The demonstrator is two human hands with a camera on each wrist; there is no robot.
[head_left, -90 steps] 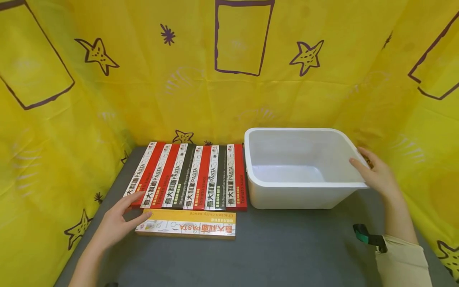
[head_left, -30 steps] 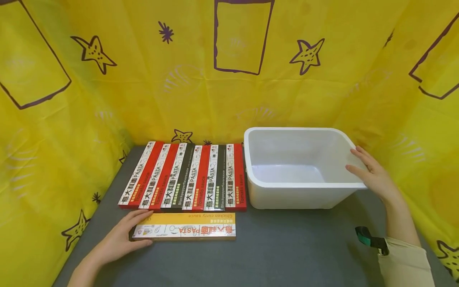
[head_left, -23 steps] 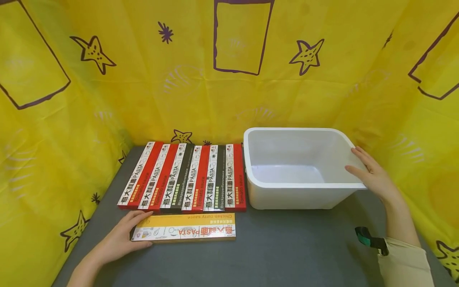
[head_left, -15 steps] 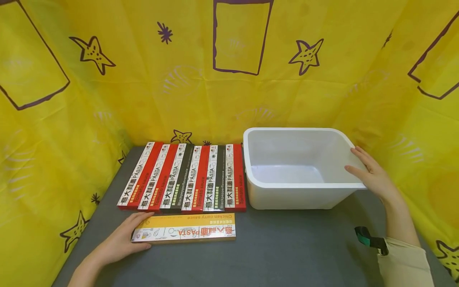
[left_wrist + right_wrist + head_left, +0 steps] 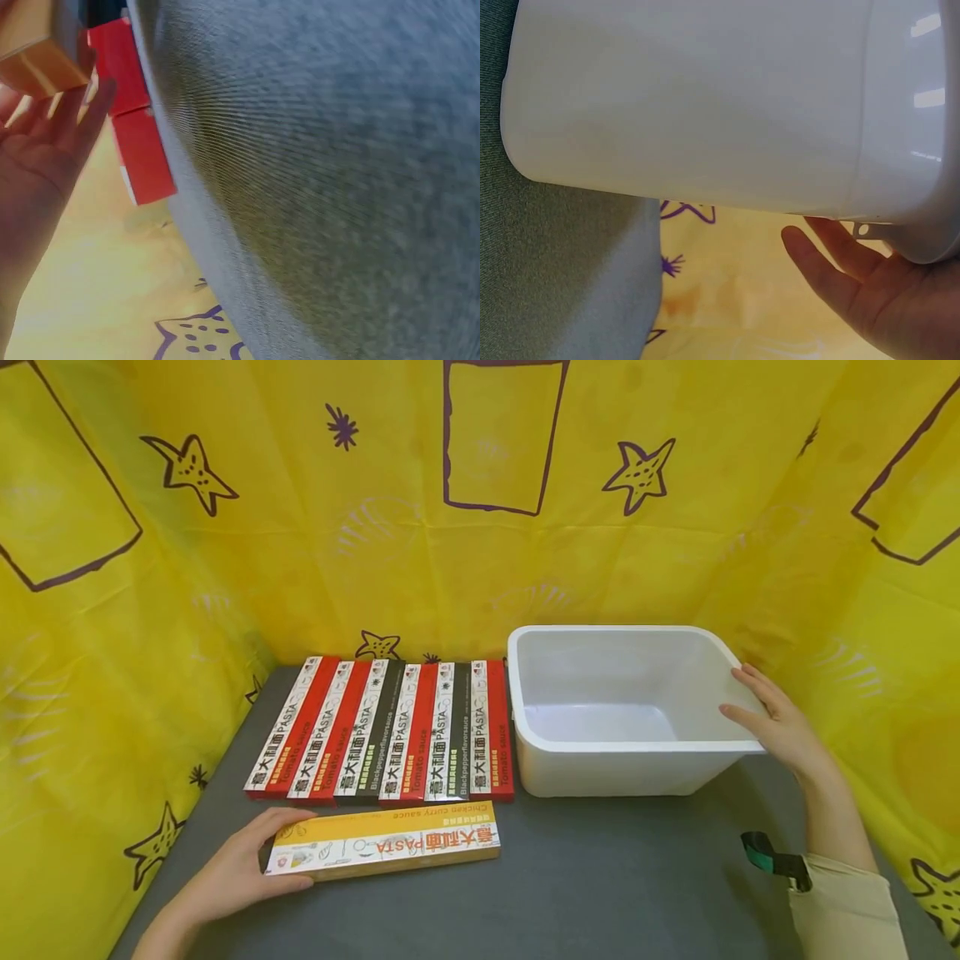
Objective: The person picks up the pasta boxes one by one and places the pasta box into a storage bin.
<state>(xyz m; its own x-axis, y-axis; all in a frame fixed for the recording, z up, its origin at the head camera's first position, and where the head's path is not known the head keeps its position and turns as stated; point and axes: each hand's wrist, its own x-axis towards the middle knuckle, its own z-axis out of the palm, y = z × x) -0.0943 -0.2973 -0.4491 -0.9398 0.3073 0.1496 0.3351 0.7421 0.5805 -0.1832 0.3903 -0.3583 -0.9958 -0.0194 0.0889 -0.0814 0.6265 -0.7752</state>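
Head view alone shows lettering point(image 5: 465, 839) on the yellow box point(image 5: 382, 843) left hand point(image 5: 243, 862) grips; right hand point(image 5: 786, 733) grips bin point(image 5: 607, 771).

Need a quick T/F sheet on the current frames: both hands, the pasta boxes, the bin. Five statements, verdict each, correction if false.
1. The left hand grips the Chicken curry sauce pasta box. True.

2. The right hand is at the right-hand rim of the white bin. True.

3. The Chicken curry sauce pasta box reads right way up in the head view. False: its lettering is upside down there.

4. Six pasta boxes lie side by side in a row. True: four Tomato sauce boxes and two Blackpepper boxes.

5. In the head view, the white bin stands left of that row. False: it stands to the right.
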